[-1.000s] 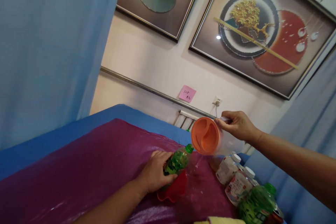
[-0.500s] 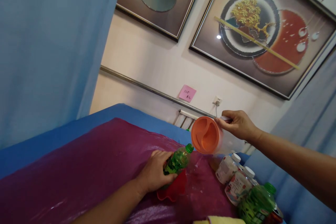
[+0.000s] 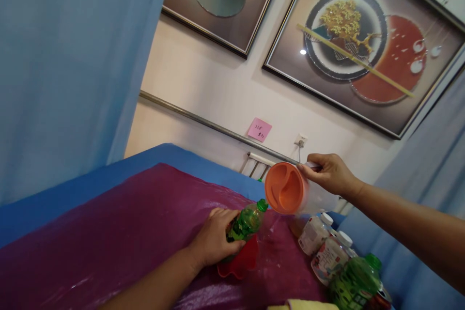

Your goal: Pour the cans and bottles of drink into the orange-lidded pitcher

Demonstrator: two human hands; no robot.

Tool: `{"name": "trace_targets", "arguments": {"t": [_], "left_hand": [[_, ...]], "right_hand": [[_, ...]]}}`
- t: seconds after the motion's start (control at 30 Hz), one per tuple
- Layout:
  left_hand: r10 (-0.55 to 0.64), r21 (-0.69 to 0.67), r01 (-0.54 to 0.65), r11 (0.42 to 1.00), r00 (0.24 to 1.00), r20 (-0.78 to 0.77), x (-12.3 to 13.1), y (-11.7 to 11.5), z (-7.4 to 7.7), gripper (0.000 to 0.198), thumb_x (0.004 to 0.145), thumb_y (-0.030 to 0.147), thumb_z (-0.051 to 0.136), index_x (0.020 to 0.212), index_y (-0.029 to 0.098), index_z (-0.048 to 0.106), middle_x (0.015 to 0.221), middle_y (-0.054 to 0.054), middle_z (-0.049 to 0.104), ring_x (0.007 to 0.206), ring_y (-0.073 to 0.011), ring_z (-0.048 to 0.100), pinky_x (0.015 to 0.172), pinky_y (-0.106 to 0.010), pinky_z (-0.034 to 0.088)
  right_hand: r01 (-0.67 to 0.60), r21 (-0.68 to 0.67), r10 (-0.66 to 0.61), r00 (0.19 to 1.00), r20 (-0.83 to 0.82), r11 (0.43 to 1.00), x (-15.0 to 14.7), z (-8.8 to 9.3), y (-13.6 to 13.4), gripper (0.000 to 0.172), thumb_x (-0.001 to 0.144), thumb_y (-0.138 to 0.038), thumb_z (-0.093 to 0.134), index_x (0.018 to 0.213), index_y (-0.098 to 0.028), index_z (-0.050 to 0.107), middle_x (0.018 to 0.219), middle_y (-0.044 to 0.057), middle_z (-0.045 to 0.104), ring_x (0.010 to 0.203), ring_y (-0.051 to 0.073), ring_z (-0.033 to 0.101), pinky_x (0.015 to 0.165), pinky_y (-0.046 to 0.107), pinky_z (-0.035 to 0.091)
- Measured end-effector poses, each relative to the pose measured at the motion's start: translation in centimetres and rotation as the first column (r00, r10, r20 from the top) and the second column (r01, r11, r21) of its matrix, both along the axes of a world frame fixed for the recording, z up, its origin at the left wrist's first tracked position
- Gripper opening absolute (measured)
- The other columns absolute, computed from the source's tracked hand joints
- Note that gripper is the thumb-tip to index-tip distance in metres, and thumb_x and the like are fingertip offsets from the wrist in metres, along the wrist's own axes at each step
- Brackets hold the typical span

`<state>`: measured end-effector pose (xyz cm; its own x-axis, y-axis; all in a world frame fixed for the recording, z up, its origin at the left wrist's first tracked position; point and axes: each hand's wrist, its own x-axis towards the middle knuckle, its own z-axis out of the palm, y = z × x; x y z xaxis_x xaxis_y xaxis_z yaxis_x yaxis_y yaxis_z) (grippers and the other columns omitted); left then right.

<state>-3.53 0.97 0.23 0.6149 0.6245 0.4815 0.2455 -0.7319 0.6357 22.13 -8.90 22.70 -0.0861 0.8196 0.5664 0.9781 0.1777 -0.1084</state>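
My left hand is wrapped round a small green plastic bottle, its neck pointing up and tilted right. Beneath the bottle is a red dish with a wavy rim. My right hand grips the handle of a clear pitcher with an orange lid. The pitcher is tipped on its side, lid facing left, with its lower lid edge close to the bottle's mouth. Whether liquid is flowing, I cannot tell.
Two white-capped bottles, a larger green bottle and a partly hidden can stand at the right. A yellow cloth lies at the bottom edge. Purple sheeting covers the blue surface. Blue curtains hang at both sides.
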Motion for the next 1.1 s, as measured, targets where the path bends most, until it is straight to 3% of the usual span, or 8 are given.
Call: {"name": "trace_targets", "arguments": {"t": [0.47,1.1], "left_hand": [[-0.003,-0.003,0.003,1.000,1.000,-0.004,0.01,0.05,-0.10,0.052,0.062,0.029,0.081,0.112,0.023,0.067,0.106,-0.003,0.073,0.101,-0.0276,0.062,0.097,-0.042,0.039],[-0.016,-0.005,0.016,1.000,1.000,-0.012,-0.20,-0.19,0.43,0.051,0.063,0.028,0.081,0.111,0.024,0.067,0.105,-0.003,0.073,0.100,-0.0281,0.062,0.096,-0.042,0.040]], "right_hand": [[-0.001,-0.001,0.001,1.000,0.014,1.000,-0.27,-0.17,0.05,0.047,0.085,-0.053,0.058,0.057,-0.022,0.036,0.056,-0.006,0.028,0.054,0.010,0.028,0.050,0.026,0.023],[-0.002,0.010,0.001,0.999,0.037,1.000,-0.25,0.02,-0.07,0.046,0.086,-0.051,0.059,0.057,-0.022,0.036,0.056,-0.005,0.029,0.054,0.010,0.027,0.049,0.025,0.024]]}}
